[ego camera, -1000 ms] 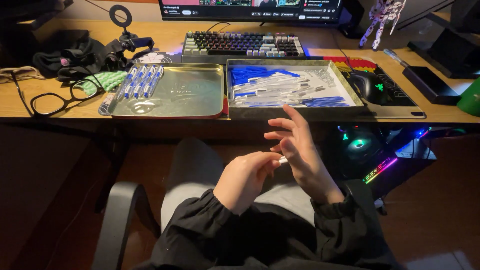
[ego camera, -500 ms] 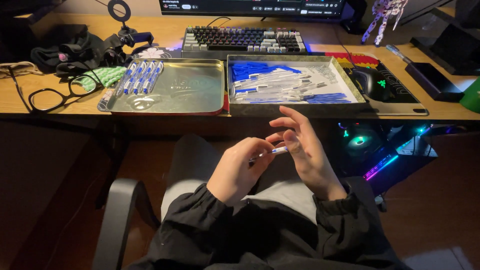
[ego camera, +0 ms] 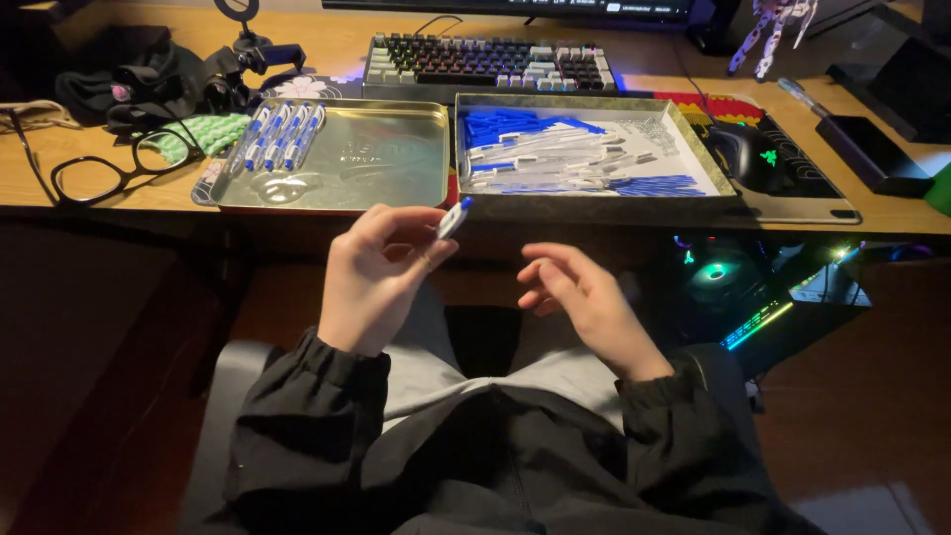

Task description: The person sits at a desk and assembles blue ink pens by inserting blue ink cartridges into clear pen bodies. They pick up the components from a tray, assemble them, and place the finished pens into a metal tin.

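Note:
My left hand (ego camera: 374, 272) is raised just below the desk edge and grips a white pen with a blue tip (ego camera: 454, 217) between thumb and fingers. My right hand (ego camera: 580, 297) hangs lower over my lap, fingers loosely curled, holding nothing. Ahead on the desk a shallow metal tray (ego camera: 376, 163) carries a row of several assembled white and blue pens (ego camera: 285, 136) at its left end. To its right a second tray (ego camera: 698, 149) is filled with loose blue and white pen parts (ego camera: 565, 159).
Behind the trays sits a backlit keyboard (ego camera: 485, 61). Eyeglasses (ego camera: 124, 163), a green cloth and dark gear lie at the left. A black mouse (ego camera: 748, 154) rests on a pad at the right. A glowing computer case (ego camera: 738, 287) stands under the desk.
My hands have parted. The left hand rose toward the desk with the pen in it, and the right hand let go and dropped lower.

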